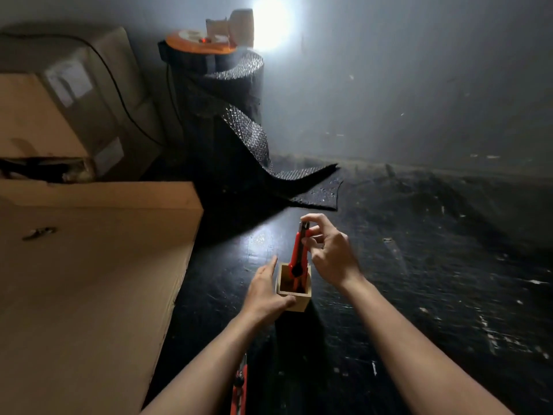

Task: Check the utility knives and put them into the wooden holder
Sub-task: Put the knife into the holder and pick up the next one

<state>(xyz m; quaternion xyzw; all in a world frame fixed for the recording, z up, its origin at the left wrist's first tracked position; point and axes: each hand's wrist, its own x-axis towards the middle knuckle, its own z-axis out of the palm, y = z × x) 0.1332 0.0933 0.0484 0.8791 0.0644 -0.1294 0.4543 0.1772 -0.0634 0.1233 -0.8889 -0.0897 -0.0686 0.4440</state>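
Observation:
A small square wooden holder [286, 295] stands on the dark floor at the centre. My left hand [264, 290] grips its left side, thumb on the front wall. A red utility knife [300, 250] stands tilted in the holder, its lower end inside. My right hand [327, 250] pinches the knife's upper end between fingers and thumb. Another red utility knife [239, 387] lies on the floor near the bottom edge, partly hidden by my left forearm.
A large cardboard box [89, 265] fills the left side, with more boxes [59, 100] stacked behind it. A roll of black bubble wrap [236, 115] stands at the back, its loose end trailing over the floor. A bright lamp [269, 22] glares above it.

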